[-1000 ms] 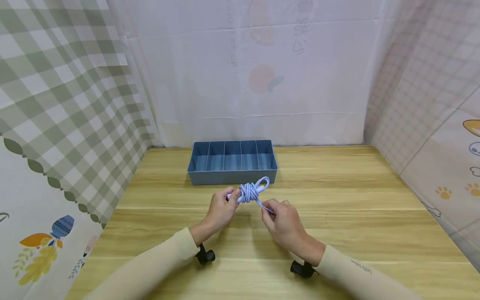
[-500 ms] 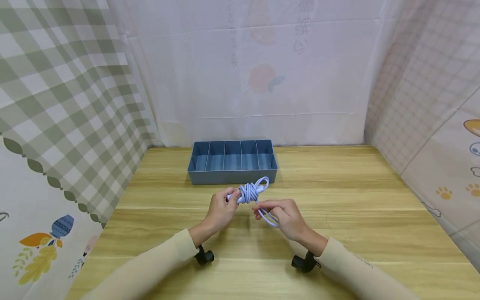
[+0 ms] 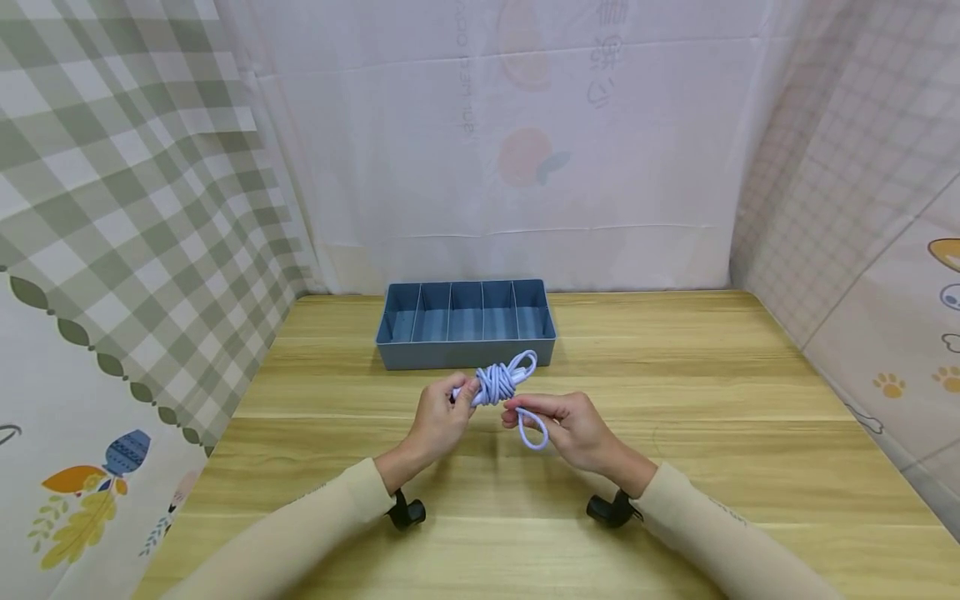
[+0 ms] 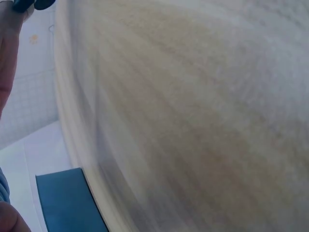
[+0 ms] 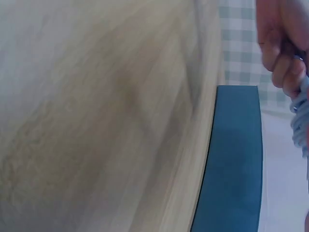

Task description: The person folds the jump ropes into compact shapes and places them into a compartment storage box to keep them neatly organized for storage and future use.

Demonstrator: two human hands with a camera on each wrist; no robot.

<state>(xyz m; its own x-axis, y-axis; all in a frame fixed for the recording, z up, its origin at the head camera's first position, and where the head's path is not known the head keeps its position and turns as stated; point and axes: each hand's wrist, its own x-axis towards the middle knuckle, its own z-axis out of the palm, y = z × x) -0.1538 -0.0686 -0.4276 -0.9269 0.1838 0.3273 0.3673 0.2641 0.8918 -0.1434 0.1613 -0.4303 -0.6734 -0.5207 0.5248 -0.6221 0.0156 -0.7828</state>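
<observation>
A pale lavender cable [image 3: 497, 384] is wound in several turns around its own folded middle, and a loop sticks out at the upper right end. My left hand [image 3: 441, 417] grips the left end of this bundle between thumb and fingers. My right hand [image 3: 581, 432] pinches the cable's loose tail just below the bundle's right side, and a small loop of tail [image 3: 542, 442] hangs under its fingers. Part of the wound cable [image 5: 299, 125] shows at the right edge of the right wrist view, beside the left hand's curled fingers [image 5: 284, 67]. The tail's tip is hidden.
A blue-grey divided tray [image 3: 465, 354] with several compartments stands just behind the hands on the wooden table [image 3: 675, 400]. White cloth [image 3: 637, 167] hangs at the back, with a checked cloth [image 3: 150, 167] on the left and a printed one at the right.
My right hand has shifted slightly left and up towards the bundle, and the tail now bends into a small hanging loop. The left hand has stayed nearly still, holding the cable.
</observation>
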